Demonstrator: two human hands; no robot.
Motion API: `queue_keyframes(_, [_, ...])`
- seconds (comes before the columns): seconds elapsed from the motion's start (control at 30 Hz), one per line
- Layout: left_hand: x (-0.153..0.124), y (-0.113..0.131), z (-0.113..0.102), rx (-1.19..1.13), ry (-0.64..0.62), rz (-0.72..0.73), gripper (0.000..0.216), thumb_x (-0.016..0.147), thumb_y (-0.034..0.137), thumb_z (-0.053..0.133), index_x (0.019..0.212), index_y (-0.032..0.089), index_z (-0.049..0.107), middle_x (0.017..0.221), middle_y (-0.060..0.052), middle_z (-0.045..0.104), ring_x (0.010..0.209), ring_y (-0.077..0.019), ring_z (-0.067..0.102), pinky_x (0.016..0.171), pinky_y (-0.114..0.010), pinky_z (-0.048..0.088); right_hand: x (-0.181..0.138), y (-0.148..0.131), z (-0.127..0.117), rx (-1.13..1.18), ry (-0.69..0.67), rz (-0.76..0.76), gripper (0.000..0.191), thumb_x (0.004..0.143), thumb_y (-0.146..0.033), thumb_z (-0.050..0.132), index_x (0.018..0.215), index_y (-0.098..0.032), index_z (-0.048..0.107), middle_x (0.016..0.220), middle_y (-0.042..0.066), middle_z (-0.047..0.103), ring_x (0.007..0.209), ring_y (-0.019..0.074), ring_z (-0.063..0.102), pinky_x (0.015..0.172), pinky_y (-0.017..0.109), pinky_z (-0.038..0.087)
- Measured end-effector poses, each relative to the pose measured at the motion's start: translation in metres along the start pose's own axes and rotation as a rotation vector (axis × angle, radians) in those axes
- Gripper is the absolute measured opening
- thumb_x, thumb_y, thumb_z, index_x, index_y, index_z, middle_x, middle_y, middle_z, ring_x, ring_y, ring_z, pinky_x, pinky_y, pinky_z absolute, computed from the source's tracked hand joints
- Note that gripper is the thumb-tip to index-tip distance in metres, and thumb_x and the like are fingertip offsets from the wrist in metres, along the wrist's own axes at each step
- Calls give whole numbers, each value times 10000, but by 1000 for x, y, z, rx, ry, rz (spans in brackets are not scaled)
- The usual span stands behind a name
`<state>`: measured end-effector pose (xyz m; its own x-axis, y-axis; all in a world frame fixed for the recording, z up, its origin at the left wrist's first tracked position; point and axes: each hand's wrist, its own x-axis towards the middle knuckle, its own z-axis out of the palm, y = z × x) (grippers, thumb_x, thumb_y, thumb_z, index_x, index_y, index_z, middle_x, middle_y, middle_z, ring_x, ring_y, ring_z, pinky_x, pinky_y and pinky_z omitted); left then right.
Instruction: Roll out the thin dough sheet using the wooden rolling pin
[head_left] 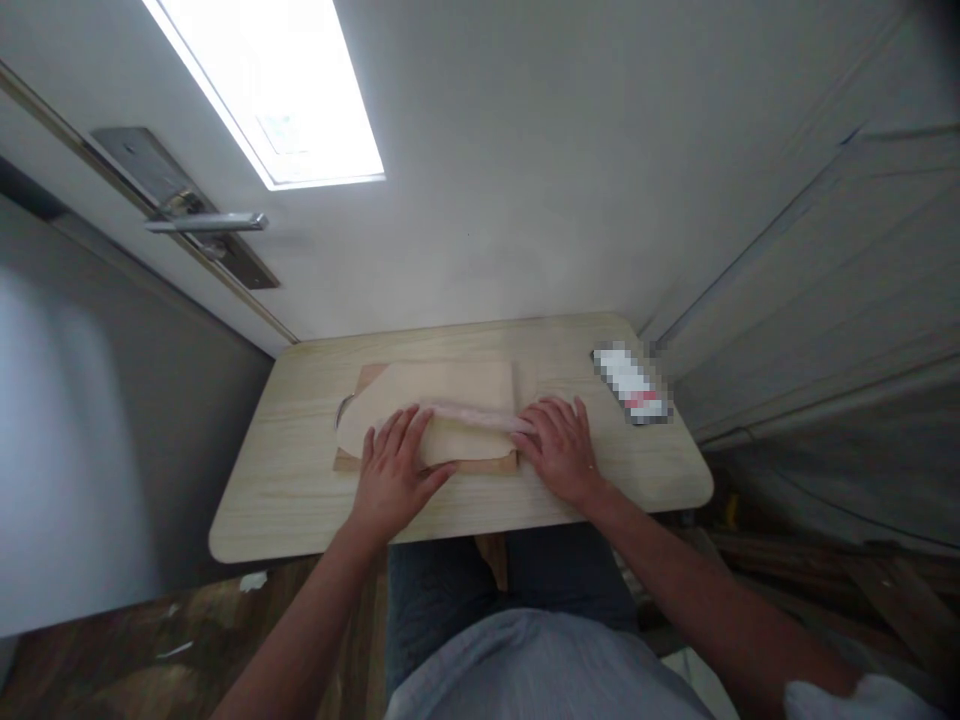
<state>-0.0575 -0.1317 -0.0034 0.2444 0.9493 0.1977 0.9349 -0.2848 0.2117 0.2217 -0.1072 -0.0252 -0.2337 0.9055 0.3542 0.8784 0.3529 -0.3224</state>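
Observation:
A thin pale sheet (pixel 450 380) with a tapered, rounded left end lies on a brown, board-like base (pixel 420 466). Across its middle runs a long, slender, pale pinkish roll (pixel 480 416); its material is hard to make out. My left hand (pixel 395 465) rests palm down on the sheet, fingers stretched toward the far side and thumb out to the right, near the roll's left end. Over the roll's right end my right hand (pixel 559 445) is curled, its thumb close to the sheet's edge. A curved metal piece (pixel 343 408) shows at the sheet's left edge.
A phone-like object (pixel 634 383), partly pixelated, lies at the right of the light wooden table (pixel 277 500). Behind stands a white door (pixel 525 200) with a metal handle (pixel 210 222) and a bright pane. Paper scraps (pixel 253 581) lie on the floor.

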Motion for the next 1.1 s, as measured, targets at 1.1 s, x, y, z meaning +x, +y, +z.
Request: queue_keyframes(1.1, [133, -17, -102, -226, 508, -38, 365, 973, 476, 444, 1035, 205, 682, 794, -8, 705, 685, -125, 613, 658, -241, 459, 83, -15, -61, 381, 124, 71, 297, 970, -404, 509, 996, -200, 724, 925, 60, 736, 845, 205, 672, 747, 291, 475])
